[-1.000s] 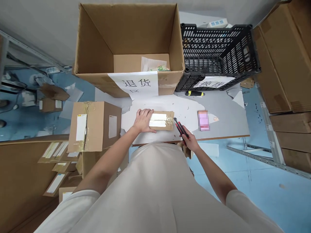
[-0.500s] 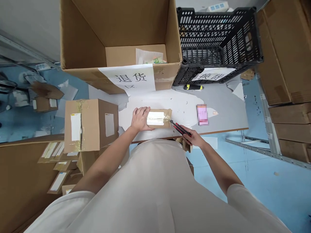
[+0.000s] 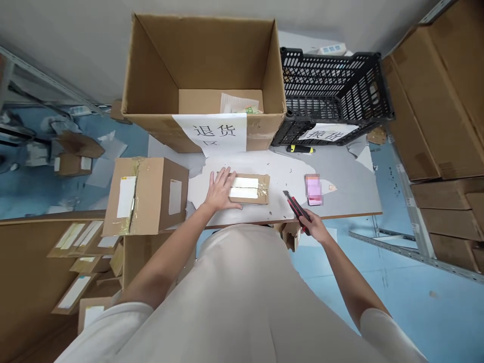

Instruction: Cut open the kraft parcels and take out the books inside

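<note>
A small cardboard box (image 3: 263, 197) with a white label and clear tape lies flat on the worktable. My left hand (image 3: 220, 192) spans its left end, thumb along the near side and fingers spread over the far edge, holding it against the tabletop. To the right, my right hand (image 3: 313, 226) is closed around a red and black utility knife (image 3: 298, 210). The knife's blade points up and left, apart from the box. Whether the tape is cut through is too small to tell.
Behind stand a large open carton (image 3: 151, 126) with packets inside and a black plastic crate (image 3: 336, 113). A yellow-black tool (image 3: 300, 149) and a pink pack (image 3: 313, 190) lie on the table (image 3: 351, 201). A taped carton (image 3: 149, 199) stands left; stacked cartons (image 3: 442, 194) stand right.
My right hand has drawn the knife away from the small box, rightward and toward me. My left hand's fingers have spread wider on the box. The camera view has shifted.
</note>
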`<state>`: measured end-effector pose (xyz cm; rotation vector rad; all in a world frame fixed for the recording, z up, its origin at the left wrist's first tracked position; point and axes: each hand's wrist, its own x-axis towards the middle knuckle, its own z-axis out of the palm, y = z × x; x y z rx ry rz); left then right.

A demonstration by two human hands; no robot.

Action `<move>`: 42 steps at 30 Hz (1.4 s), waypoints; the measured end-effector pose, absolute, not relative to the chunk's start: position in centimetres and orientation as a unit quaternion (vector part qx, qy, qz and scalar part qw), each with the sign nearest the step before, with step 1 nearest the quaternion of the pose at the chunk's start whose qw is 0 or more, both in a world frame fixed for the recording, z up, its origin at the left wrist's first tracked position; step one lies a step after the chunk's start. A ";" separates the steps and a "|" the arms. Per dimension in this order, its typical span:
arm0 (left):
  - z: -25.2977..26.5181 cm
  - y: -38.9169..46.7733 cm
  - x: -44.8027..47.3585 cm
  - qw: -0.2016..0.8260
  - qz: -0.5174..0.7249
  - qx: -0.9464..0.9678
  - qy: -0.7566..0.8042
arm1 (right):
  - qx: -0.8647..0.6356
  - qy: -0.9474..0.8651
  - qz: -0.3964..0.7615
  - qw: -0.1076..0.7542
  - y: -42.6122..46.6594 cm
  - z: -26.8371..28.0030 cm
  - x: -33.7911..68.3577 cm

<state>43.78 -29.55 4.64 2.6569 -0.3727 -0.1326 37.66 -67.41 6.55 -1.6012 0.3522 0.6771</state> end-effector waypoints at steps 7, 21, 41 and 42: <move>-0.3 -26.9 37.9 0.472 -0.069 0.868 0.135 | -0.598 0.231 0.171 0.748 -59.0 1.5 39.0; -0.9 -27.6 37.3 0.498 -0.050 0.852 0.150 | -0.719 0.104 0.186 0.662 -57.6 2.9 42.5; -2.2 -28.7 34.9 0.565 -0.022 0.801 0.197 | -0.709 0.126 0.184 0.669 -58.3 1.7 40.9; -1.6 -28.8 35.3 0.557 -0.005 0.808 0.192 | -0.715 0.110 0.174 0.668 -58.3 2.2 41.5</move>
